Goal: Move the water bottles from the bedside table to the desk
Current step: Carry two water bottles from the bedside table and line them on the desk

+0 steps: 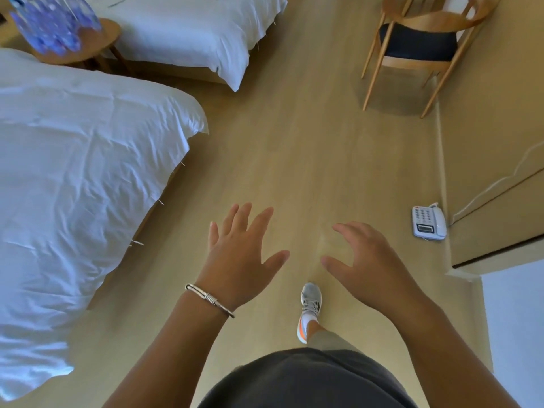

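From the head view, the left hand [241,254], wearing a silver wire bangle [209,299] at the wrist, is held out over the pale wooden floor [294,148] with its fingers straight and spread, holding nothing, while the right hand [368,260] beside it has its fingers loosely curved and apart, also holding nothing. The blurred pack of clear blue-tinted water bottles [54,23] stands on the round wooden bedside table [100,39] at the far upper left, between two white-sheeted beds [82,160], well apart from both hands. A wooden chair with a dark seat [418,42] stands at upper right, and a white telephone [428,222] lies on the floor by the wall.
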